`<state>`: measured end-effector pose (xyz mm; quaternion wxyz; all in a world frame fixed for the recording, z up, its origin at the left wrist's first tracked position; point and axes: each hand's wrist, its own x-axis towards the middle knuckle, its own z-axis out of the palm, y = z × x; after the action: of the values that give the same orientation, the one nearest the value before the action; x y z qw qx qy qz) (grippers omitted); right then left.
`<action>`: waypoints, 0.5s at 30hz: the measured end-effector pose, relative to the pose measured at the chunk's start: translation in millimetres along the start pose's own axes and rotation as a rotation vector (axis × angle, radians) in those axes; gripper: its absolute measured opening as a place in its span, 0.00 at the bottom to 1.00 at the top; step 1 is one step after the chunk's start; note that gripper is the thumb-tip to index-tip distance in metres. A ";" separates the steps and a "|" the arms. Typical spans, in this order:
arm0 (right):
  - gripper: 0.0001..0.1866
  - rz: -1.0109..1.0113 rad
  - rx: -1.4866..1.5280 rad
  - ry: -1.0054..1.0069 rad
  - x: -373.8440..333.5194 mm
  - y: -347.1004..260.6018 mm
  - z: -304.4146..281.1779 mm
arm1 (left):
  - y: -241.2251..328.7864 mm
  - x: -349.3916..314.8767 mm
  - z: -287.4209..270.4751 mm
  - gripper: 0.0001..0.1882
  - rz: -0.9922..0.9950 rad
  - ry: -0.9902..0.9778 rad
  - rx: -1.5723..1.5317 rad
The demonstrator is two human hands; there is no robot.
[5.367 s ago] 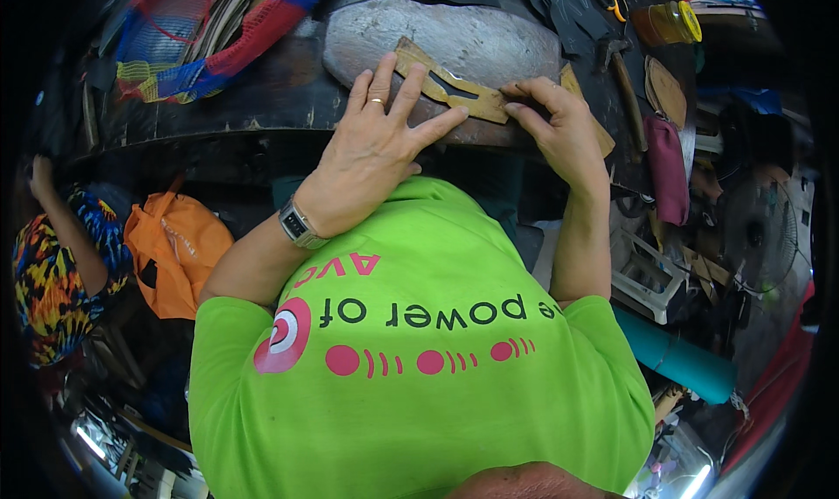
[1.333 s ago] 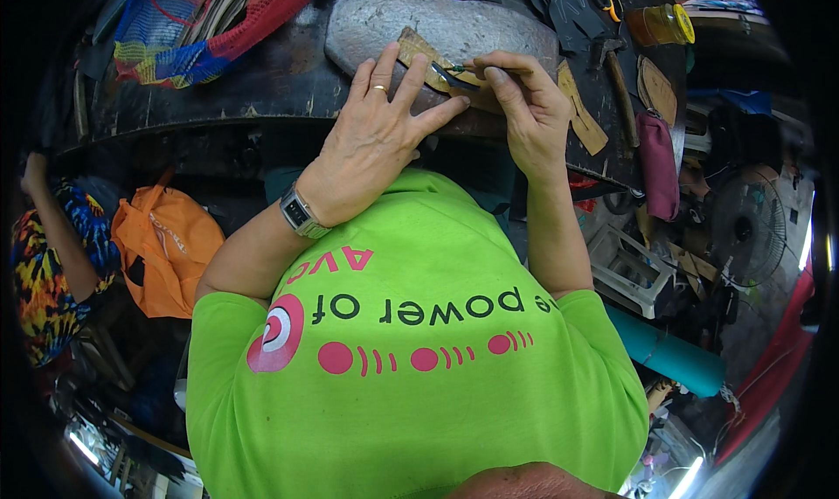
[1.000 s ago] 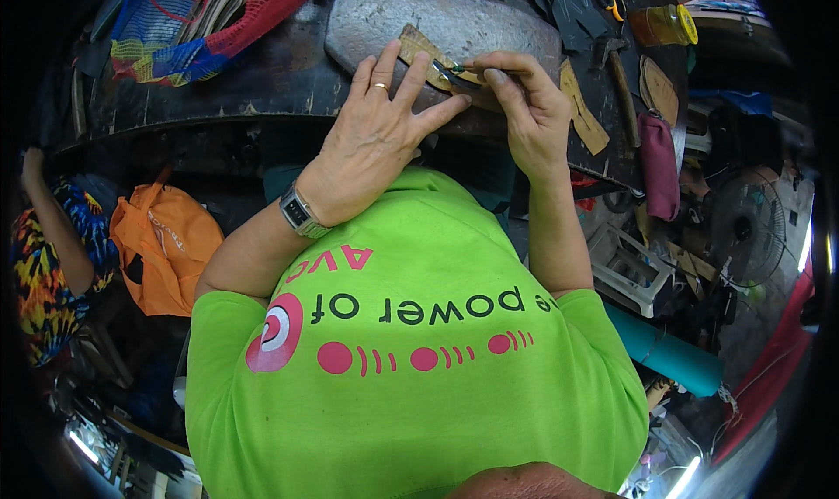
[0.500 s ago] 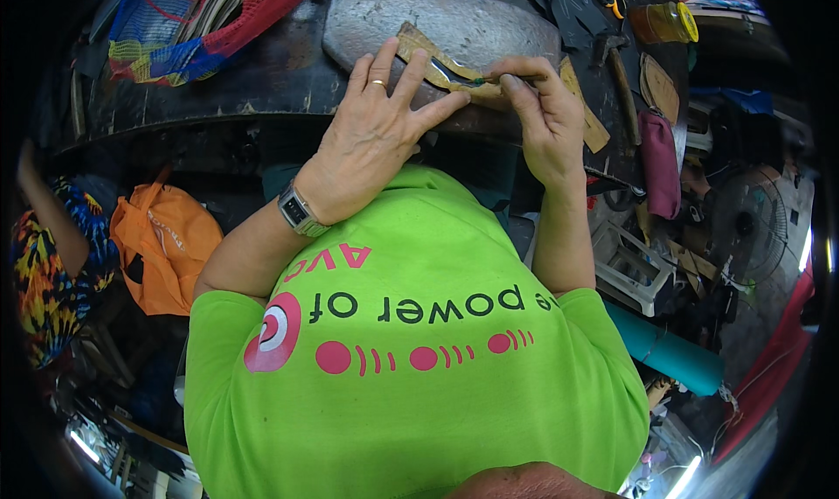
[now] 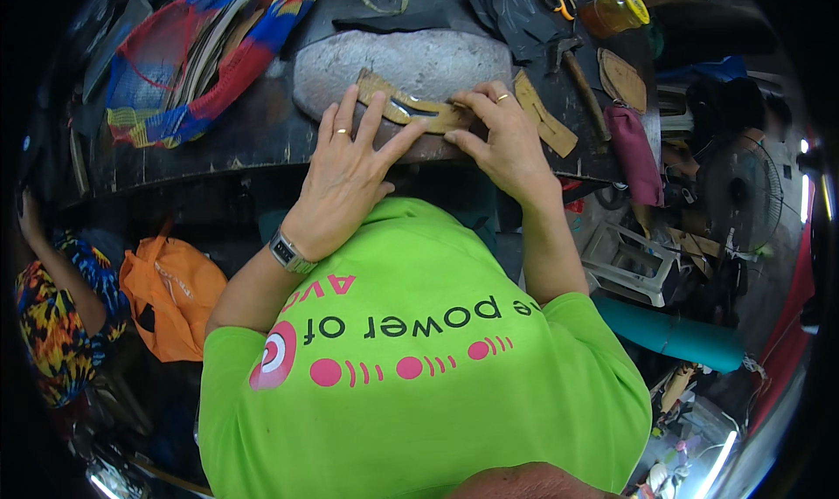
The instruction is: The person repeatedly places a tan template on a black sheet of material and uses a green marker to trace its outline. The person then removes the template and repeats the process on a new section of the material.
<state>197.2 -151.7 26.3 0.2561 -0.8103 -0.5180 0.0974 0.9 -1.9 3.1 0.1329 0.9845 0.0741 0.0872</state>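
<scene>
A flat tan leather piece (image 5: 398, 103) with a cut-out slot lies on a grey stone slab (image 5: 411, 62) on the dark workbench (image 5: 218, 145). My left hand (image 5: 350, 171), with a ring and a wristwatch, presses its spread fingers on the piece's left part. My right hand (image 5: 507, 141) rests its fingertips on the piece's right end and holds it down. A second tan leather strip (image 5: 544, 119) lies just right of my right hand.
A red and blue mesh bag (image 5: 201, 53) of flat pieces lies at the bench's left. A hammer (image 5: 577, 75), an orange jar (image 5: 616, 10), an oval sole (image 5: 622, 78) and a pink pouch (image 5: 634, 154) lie right. A person in patterned clothes (image 5: 57, 298) and an orange bag (image 5: 170, 294) are lower left.
Both hands have shifted on the leather piece; my right hand has gone from pinching its right end to pressing flat fingertips on it, and my left fingers spread wider.
</scene>
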 end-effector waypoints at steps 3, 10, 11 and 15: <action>0.20 0.072 0.060 -0.087 0.5 6.7 2.8 | -5.5 2.2 -4.0 0.50 0.009 0.028 -0.085; 0.09 0.213 0.693 0.051 16.9 47.8 -1.8 | -34.5 21.1 -17.2 0.33 -0.015 0.305 -0.353; 0.10 0.197 0.792 0.128 21.6 58.4 -7.7 | -39.5 25.8 -17.5 0.30 -0.011 0.342 -0.314; 0.10 0.316 0.947 0.471 51.0 103.7 -18.8 | -64.1 60.3 -12.1 0.16 0.084 0.351 -0.313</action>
<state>309.7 -146.6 -5.8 0.6836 -0.6745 -0.2186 0.1732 49.4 72.4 6.2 0.2651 0.9240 0.0407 0.2727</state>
